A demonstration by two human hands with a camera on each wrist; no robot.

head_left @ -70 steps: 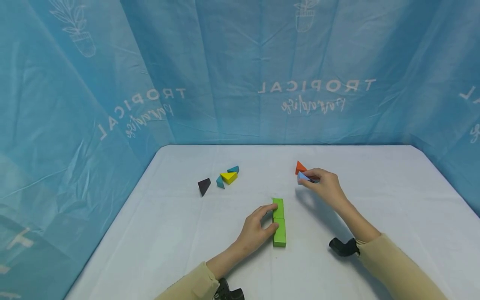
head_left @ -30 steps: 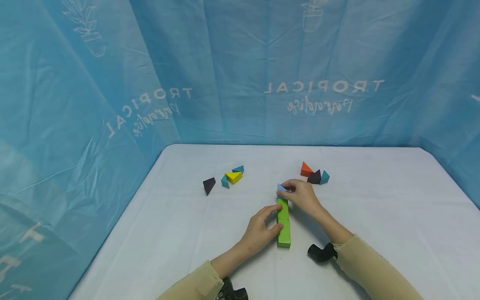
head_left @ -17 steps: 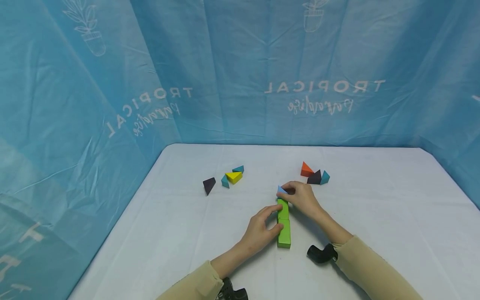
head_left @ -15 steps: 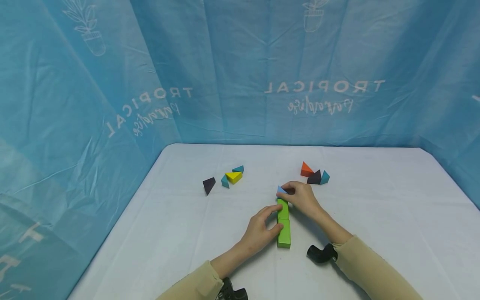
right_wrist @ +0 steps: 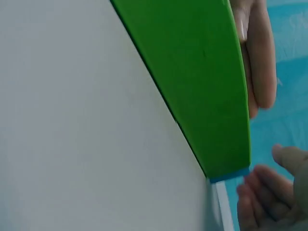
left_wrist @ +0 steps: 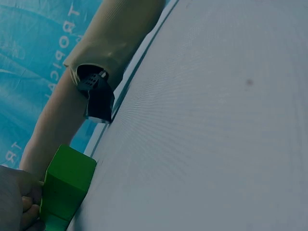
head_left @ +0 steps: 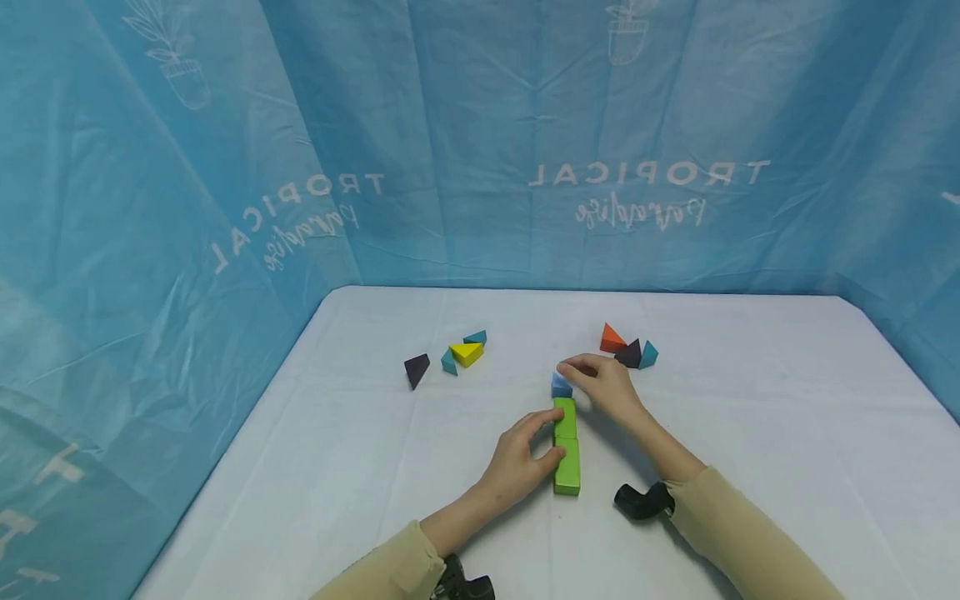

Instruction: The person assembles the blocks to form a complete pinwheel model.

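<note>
Two green rectangular blocks (head_left: pixel 567 467) lie end to end in a line on the white table. My left hand (head_left: pixel 517 461) rests against their left side, index fingertip at the far block and thumb at the near one. A small light-blue block (head_left: pixel 561 386) sits at the far end of the line; the right wrist view shows its blue edge (right_wrist: pixel 230 175) against the green. Just above and right of it is my right hand (head_left: pixel 603 387), its thumb (right_wrist: pixel 288 158) apart from the other fingers and nothing between them. The left wrist view shows a green block (left_wrist: pixel 67 183) beside curled fingers.
Back right of the line lie an orange triangular block (head_left: pixel 611 338), a dark block (head_left: pixel 629 355) and a teal block (head_left: pixel 648 355). Farther left are a yellow triangular block (head_left: pixel 467 354), two teal pieces and a dark block (head_left: pixel 417 370). Blue curtains hang behind the table.
My right hand has carried the light-blue block leftward from beside the orange block to the green line's far end, then let go and risen slightly. The left hand has stayed at the green blocks.
</note>
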